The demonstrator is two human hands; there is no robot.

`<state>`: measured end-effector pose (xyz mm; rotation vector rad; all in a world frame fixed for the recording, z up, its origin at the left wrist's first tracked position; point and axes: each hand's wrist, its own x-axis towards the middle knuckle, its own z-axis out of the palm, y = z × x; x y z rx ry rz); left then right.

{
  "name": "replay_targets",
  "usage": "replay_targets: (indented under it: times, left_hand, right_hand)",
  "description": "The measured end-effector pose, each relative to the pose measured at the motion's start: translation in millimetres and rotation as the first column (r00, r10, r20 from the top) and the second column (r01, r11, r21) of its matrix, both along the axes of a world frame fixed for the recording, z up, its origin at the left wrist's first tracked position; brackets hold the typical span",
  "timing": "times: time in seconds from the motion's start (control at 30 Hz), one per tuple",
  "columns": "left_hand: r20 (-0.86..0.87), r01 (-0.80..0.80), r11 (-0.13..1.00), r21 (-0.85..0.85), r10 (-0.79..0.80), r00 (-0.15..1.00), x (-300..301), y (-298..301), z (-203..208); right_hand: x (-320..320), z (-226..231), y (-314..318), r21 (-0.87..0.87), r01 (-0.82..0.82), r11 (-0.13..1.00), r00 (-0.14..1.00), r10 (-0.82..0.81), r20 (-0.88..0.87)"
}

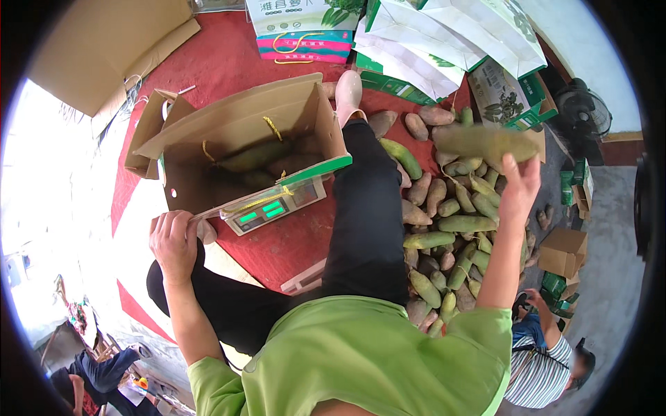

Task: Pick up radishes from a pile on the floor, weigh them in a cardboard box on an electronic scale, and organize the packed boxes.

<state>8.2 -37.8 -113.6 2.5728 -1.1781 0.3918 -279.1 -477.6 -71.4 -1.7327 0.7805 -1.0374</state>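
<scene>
The right hand [520,179] holds a long green radish [482,143], its grip closed around the right end; the radish is blurred and lies roughly level over the upper part of the root pile [454,225]. The left hand [173,243] has its grip closed on the left end of the near flap of a cardboard box [236,114].

The box is open at the top, its far wall upright. Roots [251,157] lie on its shaded bottom, at least one long and green; the count cannot be told. A scale [305,194] with a lit green display shows under the near edge; its platform is hidden.

The pile, mixed green and brownish-pink, covers the right side of the red mat [277,244]. The person's leg [364,208] stands between box and pile, just beside the box's right edge, leaving little side room there. Bare mat shows between the scale and the near leg.

Along the mat's far edge stand white and green paper bags [416,45] and pink-and-blue boxes [305,47]. A black fan [581,111] stands past the far right corner.
</scene>
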Motion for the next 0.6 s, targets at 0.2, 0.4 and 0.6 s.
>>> replay_targets:
  times: [0.2, 0.4, 0.6]
  left_hand:
    - [-0.032, -0.026, 1.000, -0.014, 0.026, 0.999, 0, 7, -2]
    - [-0.002, -0.032, 0.999, 0.024, 0.032, 0.999, 7, 14, -13]
    - [0.058, 0.036, 0.999, 0.016, -0.037, 0.998, 12, 9, -19]
  right_hand:
    - [126, 86, 74, -0.110, -0.423, 0.899, 0.876, 0.437, 0.206]
    - [217, 48, 146, -0.692, -0.483, 0.536, 0.872, 0.365, -0.326]
    - [224, -23, 158, -0.664, -0.501, 0.555, 0.864, 0.277, -0.421]
